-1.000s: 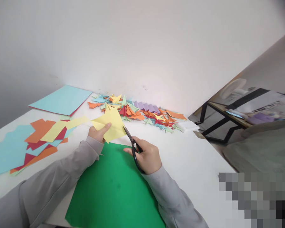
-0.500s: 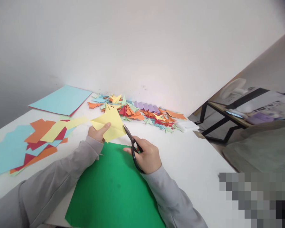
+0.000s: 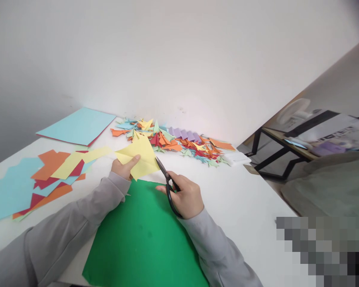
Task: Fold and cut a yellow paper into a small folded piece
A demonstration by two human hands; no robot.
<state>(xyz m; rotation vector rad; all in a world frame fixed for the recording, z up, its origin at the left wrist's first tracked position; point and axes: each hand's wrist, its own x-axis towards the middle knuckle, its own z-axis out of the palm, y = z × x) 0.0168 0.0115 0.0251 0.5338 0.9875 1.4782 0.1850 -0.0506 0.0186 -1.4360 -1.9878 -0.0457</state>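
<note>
My left hand pinches a yellow sheet of paper by its lower left part, thumb on top. A crease line shows across the sheet. My right hand is closed round the handles of black scissors. The scissor blades point up and left and meet the sheet's right edge; whether they have cut into it I cannot tell. Below both hands lies a large green sheet.
Coloured paper offcuts spread over the table's left side. Blue sheets lie at the back left. Several small folded paper shapes are heaped along the wall. Right of the white table stands a black-framed shelf.
Almost nothing differs. Both hands, the yellow paper and the scissors have shifted only very slightly.
</note>
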